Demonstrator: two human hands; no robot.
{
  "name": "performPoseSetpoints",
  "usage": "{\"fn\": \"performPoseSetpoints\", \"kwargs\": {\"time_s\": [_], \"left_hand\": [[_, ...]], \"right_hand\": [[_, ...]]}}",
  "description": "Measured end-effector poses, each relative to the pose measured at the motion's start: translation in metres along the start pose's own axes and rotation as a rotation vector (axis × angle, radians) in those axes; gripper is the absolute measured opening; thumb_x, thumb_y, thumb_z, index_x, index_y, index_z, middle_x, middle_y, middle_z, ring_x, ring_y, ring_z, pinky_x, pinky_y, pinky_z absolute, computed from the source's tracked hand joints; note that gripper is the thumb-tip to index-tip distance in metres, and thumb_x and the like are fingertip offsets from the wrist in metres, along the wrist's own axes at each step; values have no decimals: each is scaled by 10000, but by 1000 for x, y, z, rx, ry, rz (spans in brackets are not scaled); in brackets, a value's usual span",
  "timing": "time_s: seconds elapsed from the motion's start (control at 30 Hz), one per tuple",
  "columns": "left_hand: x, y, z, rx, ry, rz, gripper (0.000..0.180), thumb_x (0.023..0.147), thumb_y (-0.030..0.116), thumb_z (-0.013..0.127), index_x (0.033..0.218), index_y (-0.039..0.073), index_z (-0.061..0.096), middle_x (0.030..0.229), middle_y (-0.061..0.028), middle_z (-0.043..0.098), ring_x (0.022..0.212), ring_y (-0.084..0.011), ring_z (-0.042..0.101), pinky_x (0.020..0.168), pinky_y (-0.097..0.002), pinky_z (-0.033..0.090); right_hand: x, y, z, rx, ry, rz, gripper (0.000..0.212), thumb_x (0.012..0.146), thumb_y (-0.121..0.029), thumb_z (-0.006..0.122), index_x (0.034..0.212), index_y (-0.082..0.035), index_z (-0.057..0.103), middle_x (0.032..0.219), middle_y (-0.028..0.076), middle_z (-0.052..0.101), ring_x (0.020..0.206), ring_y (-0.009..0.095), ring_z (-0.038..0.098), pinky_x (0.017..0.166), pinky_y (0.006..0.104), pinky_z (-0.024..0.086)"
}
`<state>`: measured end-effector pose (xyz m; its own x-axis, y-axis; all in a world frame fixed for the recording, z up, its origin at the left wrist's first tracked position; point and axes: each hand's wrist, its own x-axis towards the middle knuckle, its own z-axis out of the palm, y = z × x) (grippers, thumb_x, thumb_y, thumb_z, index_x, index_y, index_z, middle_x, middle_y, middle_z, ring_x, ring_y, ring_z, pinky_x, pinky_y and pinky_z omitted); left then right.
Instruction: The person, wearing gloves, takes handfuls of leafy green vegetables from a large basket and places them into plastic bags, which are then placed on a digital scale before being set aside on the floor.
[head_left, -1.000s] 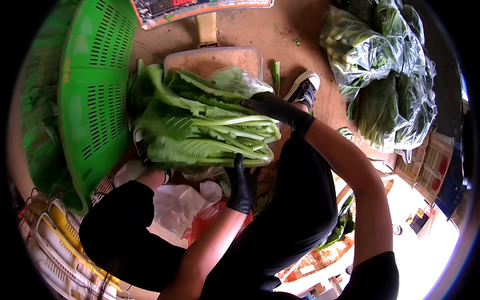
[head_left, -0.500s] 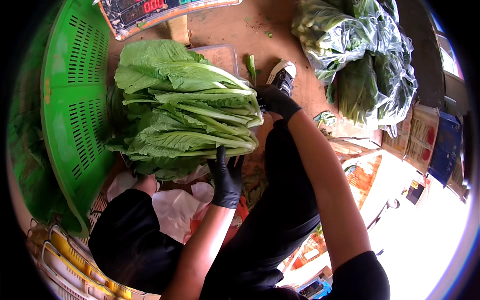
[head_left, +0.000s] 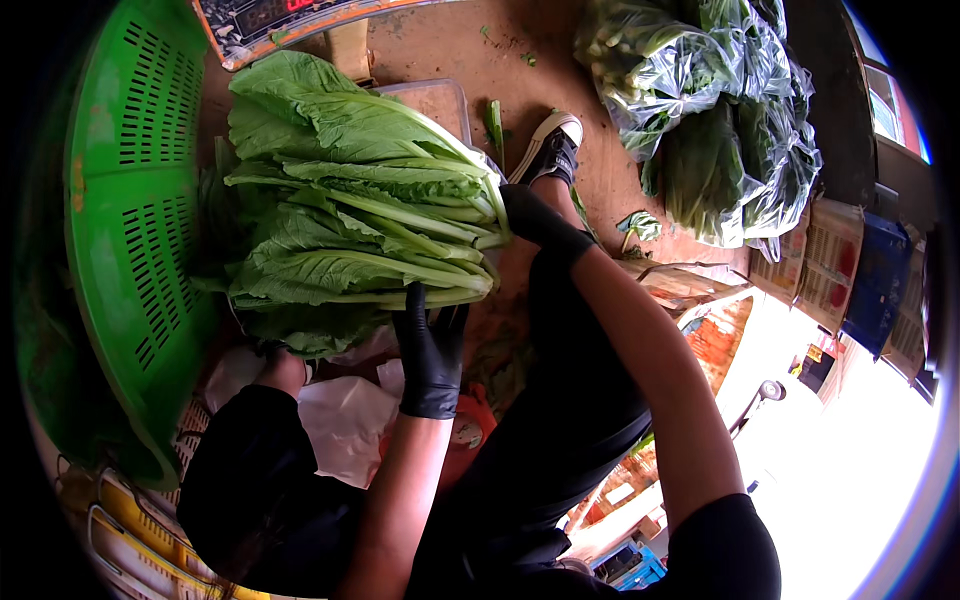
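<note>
A large bunch of leafy greens [head_left: 350, 190] lies sideways before me, its leaves toward the left and its pale stem ends toward the right. My left hand [head_left: 430, 350], in a black glove, grips its near edge close to the stems, with some fingers hidden beneath. At the stem ends, my right hand [head_left: 543, 218], also black-gloved, presses against the bunch; its fingertips are partly hidden behind the stalks. Under the far side of the greens shows the rim of a clear plastic tray [head_left: 462, 105].
A big green slatted basket [head_left: 150, 230] stands at the left, below a scale with a lit display [head_left: 270, 22]. Clear bags of greens [head_left: 720, 130] rest on the floor at the far right. White plastic bags [head_left: 345, 420] and yellow crates [head_left: 140, 520] are nearer.
The bunch and both hands have shifted slightly left in the picture, as has the background. Both hands keep the same hold on the greens.
</note>
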<state>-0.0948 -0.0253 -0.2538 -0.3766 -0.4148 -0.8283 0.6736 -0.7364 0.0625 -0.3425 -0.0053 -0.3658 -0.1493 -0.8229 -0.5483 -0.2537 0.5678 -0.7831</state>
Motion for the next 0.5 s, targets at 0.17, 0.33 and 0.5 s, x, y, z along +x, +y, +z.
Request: {"fn": "performPoseSetpoints", "kwargs": {"time_s": [0.17,0.33,0.5], "left_hand": [[3,-2,0,46,-17,58,441,899,259,577,1238,-4,474,1232,-137,508,1119,-283,499,965,-410,451],[5,6,-7,-11,-21,5,444,892,251,590,1240,0,477,1230,-144,504,1124,-285,494,965,-419,455],[2,9,-1,-24,-23,-50,467,882,269,604,1243,2,476,1269,-144,470,1152,-299,465,966,-455,448]], "right_hand": [[-44,-33,-21,886,582,302,179,772,-150,605,921,-49,608,665,63,591,538,209,566,536,324,485],[-76,-80,-34,662,67,44,292,800,-148,595,1076,-64,552,840,86,570,787,234,577,640,376,484],[-116,-78,-8,-336,-178,134,240,852,-192,598,1021,-42,519,813,43,531,688,140,518,606,279,461]]}}
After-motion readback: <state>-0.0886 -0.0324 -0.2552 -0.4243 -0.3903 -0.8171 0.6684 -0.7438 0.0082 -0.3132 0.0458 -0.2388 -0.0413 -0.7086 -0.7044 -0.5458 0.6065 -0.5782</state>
